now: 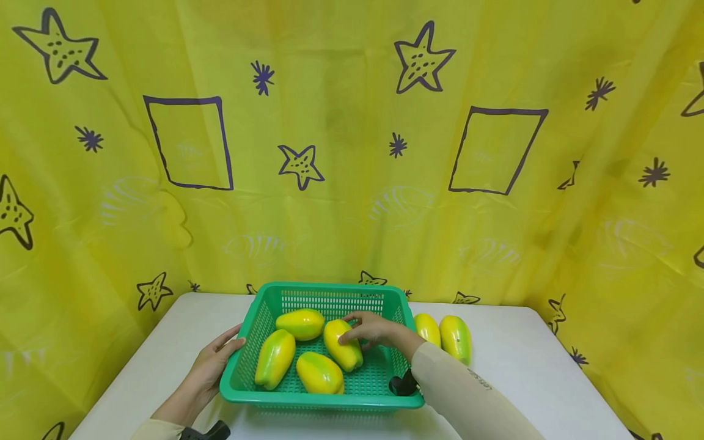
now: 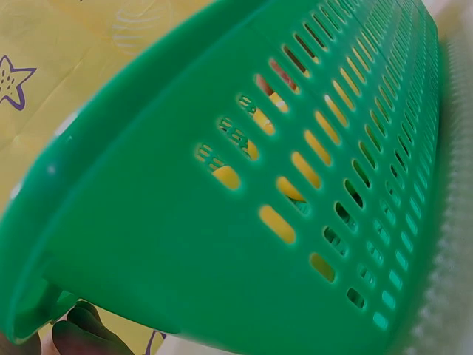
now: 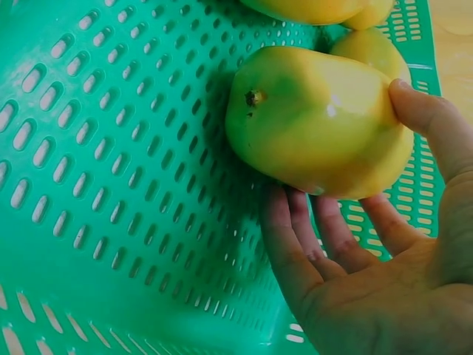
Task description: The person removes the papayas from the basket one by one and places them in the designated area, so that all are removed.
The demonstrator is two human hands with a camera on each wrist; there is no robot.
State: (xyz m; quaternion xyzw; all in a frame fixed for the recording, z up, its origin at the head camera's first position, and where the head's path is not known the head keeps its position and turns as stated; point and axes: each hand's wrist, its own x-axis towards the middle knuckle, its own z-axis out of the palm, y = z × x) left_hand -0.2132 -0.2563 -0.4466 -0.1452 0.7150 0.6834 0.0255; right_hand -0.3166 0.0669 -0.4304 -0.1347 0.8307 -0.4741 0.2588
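Note:
A green plastic basket (image 1: 324,399) with slotted walls contains several yellow-green papayas. My left hand (image 1: 211,362) grips its left rim, the thumb over the top; the left wrist view shows fingertips (image 2: 87,334) under the rim, beside the basket wall (image 2: 148,244). Inside the basket, at the right, my right hand (image 1: 373,329) holds a papaya (image 1: 340,345) between thumb and fingers. The right wrist view shows this papaya (image 3: 318,122) lying sideways, its stem end away from the palm. To its left are a papaya (image 1: 300,324) at the back, another papaya (image 1: 275,359) and a papaya (image 1: 320,373) in front.
Outside the basket on the right, two papayas (image 1: 456,340) lie side by side on the white table (image 1: 528,366), partly behind the right forearm. A yellow curtain (image 1: 341,232) with star drawings surrounds the table at the back and sides.

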